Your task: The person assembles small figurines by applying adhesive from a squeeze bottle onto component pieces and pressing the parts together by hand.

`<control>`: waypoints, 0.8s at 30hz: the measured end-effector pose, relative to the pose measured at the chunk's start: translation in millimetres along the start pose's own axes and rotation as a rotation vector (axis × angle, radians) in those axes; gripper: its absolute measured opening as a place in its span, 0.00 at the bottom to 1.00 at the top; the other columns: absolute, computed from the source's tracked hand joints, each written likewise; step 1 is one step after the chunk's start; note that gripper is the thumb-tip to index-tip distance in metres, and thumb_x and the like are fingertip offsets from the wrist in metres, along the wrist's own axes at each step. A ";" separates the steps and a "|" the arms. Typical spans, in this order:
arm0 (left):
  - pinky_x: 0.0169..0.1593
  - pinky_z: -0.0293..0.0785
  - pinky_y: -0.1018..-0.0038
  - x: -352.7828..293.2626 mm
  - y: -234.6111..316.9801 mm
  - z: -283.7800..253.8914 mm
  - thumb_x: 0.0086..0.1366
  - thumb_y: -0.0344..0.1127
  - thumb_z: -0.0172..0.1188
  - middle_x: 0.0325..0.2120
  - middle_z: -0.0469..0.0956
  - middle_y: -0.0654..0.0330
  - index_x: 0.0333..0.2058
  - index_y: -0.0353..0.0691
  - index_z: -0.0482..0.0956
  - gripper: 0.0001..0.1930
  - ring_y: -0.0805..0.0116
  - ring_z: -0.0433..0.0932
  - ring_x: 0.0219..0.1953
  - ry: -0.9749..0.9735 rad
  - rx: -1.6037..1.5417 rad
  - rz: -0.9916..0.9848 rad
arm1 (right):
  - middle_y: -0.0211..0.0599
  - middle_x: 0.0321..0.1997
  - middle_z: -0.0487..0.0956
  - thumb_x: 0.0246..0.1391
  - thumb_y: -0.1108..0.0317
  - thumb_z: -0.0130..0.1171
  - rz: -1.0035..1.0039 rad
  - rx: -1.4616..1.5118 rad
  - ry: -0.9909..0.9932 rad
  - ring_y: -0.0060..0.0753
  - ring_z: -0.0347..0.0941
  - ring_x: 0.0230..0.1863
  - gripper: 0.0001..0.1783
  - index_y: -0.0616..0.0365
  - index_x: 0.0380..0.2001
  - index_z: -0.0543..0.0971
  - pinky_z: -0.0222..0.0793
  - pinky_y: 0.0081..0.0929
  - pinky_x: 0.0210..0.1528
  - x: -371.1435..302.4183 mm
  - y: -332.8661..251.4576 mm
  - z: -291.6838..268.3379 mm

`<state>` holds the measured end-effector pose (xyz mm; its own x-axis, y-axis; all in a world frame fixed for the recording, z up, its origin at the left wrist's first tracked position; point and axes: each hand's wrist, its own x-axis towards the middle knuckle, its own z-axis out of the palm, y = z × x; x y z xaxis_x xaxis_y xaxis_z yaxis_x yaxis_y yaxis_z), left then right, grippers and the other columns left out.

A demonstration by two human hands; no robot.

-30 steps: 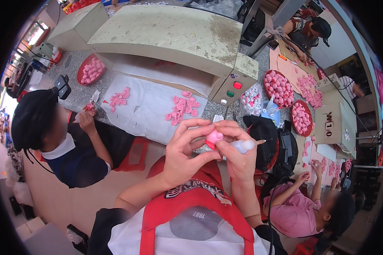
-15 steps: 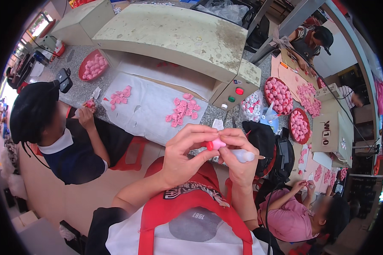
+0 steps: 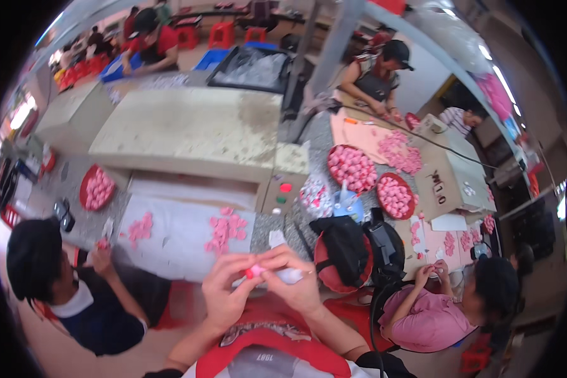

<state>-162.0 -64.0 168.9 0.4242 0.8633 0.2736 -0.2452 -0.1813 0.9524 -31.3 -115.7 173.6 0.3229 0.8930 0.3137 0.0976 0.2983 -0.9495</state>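
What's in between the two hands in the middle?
In the head view, a small pink-and-red piece sits between the left hand and the right hand, with both hands touching it.

Small pink-and-red piece (image 3: 254,271) in the grip of left hand (image 3: 225,288) and right hand (image 3: 295,288), pale bottle (image 3: 289,276) in the right too, pink pieces (image 3: 225,232) on white sheet (image 3: 176,246), grey counter (image 3: 268,222) beneath

the pink piece (image 3: 256,271) is blurred, partly hidden by left hand (image 3: 227,288) and right hand (image 3: 298,293); at six o'clock the edge crops the red apron (image 3: 312,354).
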 end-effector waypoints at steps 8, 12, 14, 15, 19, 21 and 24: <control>0.41 0.72 0.76 1.0 -11.3 23.0 0.44 0.16 0.60 0.35 0.71 0.56 0.37 0.29 0.71 0.18 0.68 0.72 0.39 0.010 -0.120 -0.132 | 0.30 0.36 0.72 0.48 0.75 0.55 0.239 0.194 0.089 0.15 0.68 0.29 0.11 0.62 0.37 0.75 0.64 0.11 0.28 -19.1 -4.2 -17.2; 0.40 0.67 0.79 7.9 -18.8 51.9 0.49 0.19 0.59 0.32 0.69 0.61 0.37 0.30 0.71 0.15 0.72 0.69 0.36 -0.100 -0.150 -0.252 | 0.29 0.37 0.71 0.48 0.71 0.58 0.296 0.267 0.186 0.13 0.68 0.28 0.10 0.60 0.35 0.77 0.63 0.11 0.25 -23.4 2.8 -47.5; 0.40 0.67 0.79 15.2 -13.5 67.9 0.49 0.19 0.59 0.31 0.69 0.61 0.37 0.30 0.72 0.15 0.72 0.69 0.36 -0.117 -0.084 -0.276 | 0.29 0.36 0.71 0.47 0.72 0.58 0.259 0.282 0.198 0.13 0.68 0.28 0.11 0.60 0.36 0.76 0.63 0.11 0.25 -23.2 17.0 -60.7; 0.40 0.67 0.79 18.1 -13.0 74.0 0.49 0.19 0.59 0.31 0.69 0.61 0.37 0.30 0.72 0.15 0.72 0.69 0.36 -0.118 -0.066 -0.272 | 0.30 0.36 0.72 0.47 0.72 0.58 0.238 0.296 0.208 0.13 0.68 0.29 0.12 0.60 0.38 0.76 0.64 0.11 0.26 -19.7 15.4 -64.8; 0.41 0.67 0.78 27.0 -19.6 100.7 0.49 0.19 0.59 0.32 0.69 0.61 0.37 0.30 0.73 0.14 0.72 0.70 0.36 -0.158 -0.059 -0.246 | 0.34 0.29 0.77 0.44 0.73 0.59 0.236 0.194 0.352 0.19 0.71 0.31 0.05 0.64 0.26 0.77 0.66 0.18 0.35 -13.4 6.2 -90.9; 0.42 0.68 0.78 33.9 -17.5 118.2 0.49 0.20 0.59 0.33 0.70 0.61 0.37 0.30 0.73 0.14 0.72 0.70 0.36 -0.172 -0.035 -0.237 | 0.34 0.29 0.77 0.45 0.73 0.59 0.193 0.154 0.362 0.19 0.71 0.31 0.05 0.64 0.26 0.77 0.67 0.17 0.35 -11.2 6.6 -108.6; 0.43 0.69 0.78 43.9 -13.7 147.7 0.49 0.20 0.60 0.33 0.72 0.60 0.37 0.30 0.73 0.14 0.71 0.72 0.37 -0.207 0.041 -0.284 | 0.33 0.30 0.77 0.45 0.73 0.59 0.145 0.164 0.376 0.18 0.71 0.31 0.06 0.64 0.28 0.77 0.67 0.15 0.34 -11.7 6.9 -135.4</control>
<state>-11.3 -93.2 187.7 0.6388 0.7692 0.0148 -0.0589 0.0297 0.9978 93.1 -169.7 162.2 0.6458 0.7535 0.1233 -0.1150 0.2556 -0.9599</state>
